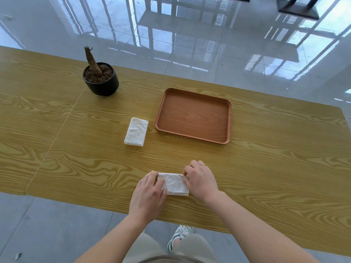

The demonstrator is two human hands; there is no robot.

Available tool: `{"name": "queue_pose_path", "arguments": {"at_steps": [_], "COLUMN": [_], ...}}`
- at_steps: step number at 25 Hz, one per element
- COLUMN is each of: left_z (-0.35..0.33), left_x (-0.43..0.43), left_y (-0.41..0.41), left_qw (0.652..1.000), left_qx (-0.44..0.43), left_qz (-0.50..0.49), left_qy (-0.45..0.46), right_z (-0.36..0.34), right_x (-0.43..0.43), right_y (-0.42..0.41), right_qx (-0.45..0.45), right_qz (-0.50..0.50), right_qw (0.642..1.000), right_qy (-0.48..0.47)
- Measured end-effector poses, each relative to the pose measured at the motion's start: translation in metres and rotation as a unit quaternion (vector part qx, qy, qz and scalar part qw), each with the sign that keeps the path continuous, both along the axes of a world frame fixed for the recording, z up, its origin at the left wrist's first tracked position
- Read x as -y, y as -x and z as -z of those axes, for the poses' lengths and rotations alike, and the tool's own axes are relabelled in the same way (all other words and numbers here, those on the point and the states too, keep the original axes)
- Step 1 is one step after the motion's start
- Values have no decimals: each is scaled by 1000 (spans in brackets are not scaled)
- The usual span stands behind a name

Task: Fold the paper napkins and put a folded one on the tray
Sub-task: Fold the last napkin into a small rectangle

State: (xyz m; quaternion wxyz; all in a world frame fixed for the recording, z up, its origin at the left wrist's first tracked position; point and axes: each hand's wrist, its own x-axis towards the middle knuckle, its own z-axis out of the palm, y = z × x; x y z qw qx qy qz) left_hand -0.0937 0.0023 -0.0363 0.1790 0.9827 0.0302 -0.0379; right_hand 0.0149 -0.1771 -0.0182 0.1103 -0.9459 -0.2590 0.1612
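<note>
A white paper napkin (173,184), folded into a small rectangle, lies near the table's front edge. My left hand (149,195) rests on its left end, fingers curled over the paper. My right hand (200,180) pinches its right end between thumb and fingers. A small stack of white napkins (136,131) lies farther back, left of centre. To its right sits a brown wooden tray (226,120) with nothing on it.
A black pot (102,85) with soil and a bare stump stands at the back left of the wood-grain table (76,158). Glossy floor tiles lie beyond the table's far edge. My shoe shows below the front edge.
</note>
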Motion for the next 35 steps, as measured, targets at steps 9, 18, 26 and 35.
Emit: {"name": "queue_pose_path", "arguments": {"at_steps": [9, 18, 26, 35], "left_z": [-9, -26, -41, -46], "left_x": [3, 22, 28, 1], "left_y": [-11, -27, -56, -52], "left_qw": [999, 920, 646, 763], "left_qx": [-8, -89, -209, -66], "left_qz": [-35, -263, -408, -394], "left_qy": [12, 275, 610, 509], "right_z": [-8, -31, -38, -28], "right_x": [3, 2, -11, -25], "right_y": [1, -5, -4, -9], "right_qx": [-149, -262, -297, -254], "right_qz": [79, 321, 366, 316], "right_qw": [985, 864, 800, 861], "right_qy": [-43, -286, -370, -307]}}
